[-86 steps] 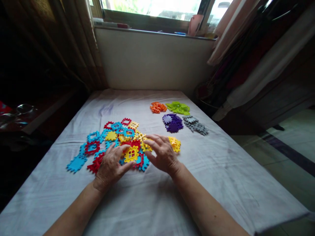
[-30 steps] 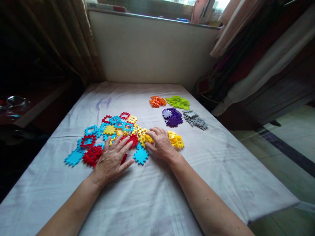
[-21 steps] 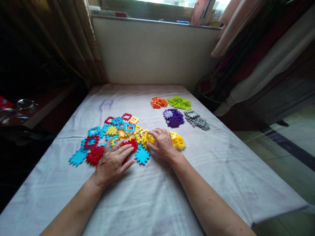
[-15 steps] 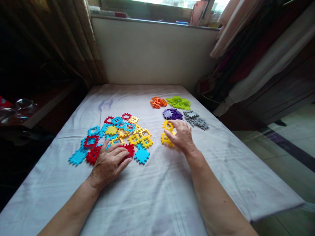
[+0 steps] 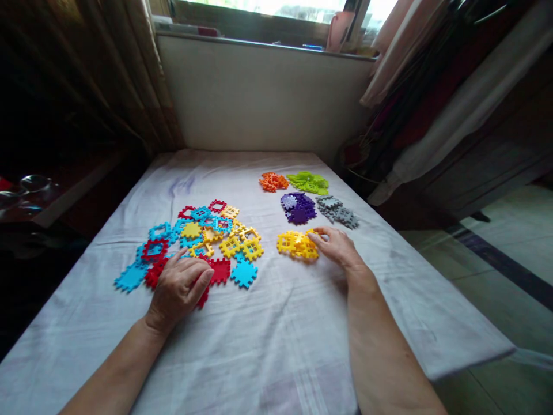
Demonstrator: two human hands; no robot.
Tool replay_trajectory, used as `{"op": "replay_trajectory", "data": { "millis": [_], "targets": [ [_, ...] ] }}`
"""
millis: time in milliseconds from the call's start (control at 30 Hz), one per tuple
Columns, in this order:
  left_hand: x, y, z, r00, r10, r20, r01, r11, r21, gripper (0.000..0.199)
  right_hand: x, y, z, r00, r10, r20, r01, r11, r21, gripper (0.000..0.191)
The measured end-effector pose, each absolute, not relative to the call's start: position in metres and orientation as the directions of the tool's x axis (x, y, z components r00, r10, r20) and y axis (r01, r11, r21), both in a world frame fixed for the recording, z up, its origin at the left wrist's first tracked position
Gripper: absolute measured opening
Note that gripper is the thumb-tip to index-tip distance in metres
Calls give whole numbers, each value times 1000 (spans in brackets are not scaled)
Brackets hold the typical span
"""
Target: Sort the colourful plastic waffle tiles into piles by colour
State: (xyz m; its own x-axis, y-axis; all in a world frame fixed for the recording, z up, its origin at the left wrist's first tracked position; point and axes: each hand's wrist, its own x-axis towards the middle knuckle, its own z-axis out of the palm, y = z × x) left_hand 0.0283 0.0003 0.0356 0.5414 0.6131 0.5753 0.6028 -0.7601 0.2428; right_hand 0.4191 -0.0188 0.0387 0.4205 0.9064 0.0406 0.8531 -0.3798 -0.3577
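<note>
Over left to a brown curtain (image 5: 125,75), up to a pink container (image 5: 340,31) on the windowsill (image 5: 259,44) by the bright window (image 5: 268,7), then right to pale hanging cloth (image 5: 449,141), down to floor tiles (image 5: 449,256)!

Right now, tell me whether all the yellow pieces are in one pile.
No, a yellow pile sits apart, while other yellow pieces lie among red pieces and blue pieces.

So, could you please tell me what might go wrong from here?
The right hand is at the yellow pile, close to the purple pile, so a stray push could mix the two. The left hand is over red pieces of the mixed heap, so a careless sweep might scatter some. The gray pile lies near the right edge of the table, where a knock might send pieces over.
</note>
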Motion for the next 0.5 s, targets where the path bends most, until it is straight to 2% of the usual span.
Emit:
{"op": "replay_trajectory", "data": {
  "millis": [133, 200, 267, 367, 500],
  "targets": [
    [18, 7, 34, 437, 666, 605, 621, -710, 332, 29, 402, -16, 40, 367, 904, 220, 885, -267, -382, 29],
    [12, 11, 33, 389, 693, 608, 641, -677, 361, 29, 381, -15, 43, 261, 903, 342, 916, -120, -384, 26],
    [6, 14, 31, 347, 708, 615, 659, -651, 377, 31, 352, -14, 45, 118, 912, 394, 931, 37, -364, 25],
    [1, 17, 29, 313, 726, 612, 677, -622, 392, 33, 308, -16, 48, -50, 940, 337, 944, 155, -293, 30],
    [3, 18, 28, 335, 739, 584, 667, -624, 407, 32, 274, -19, 46, -87, 970, 228, 973, 132, -190, 40]
  ]
}}
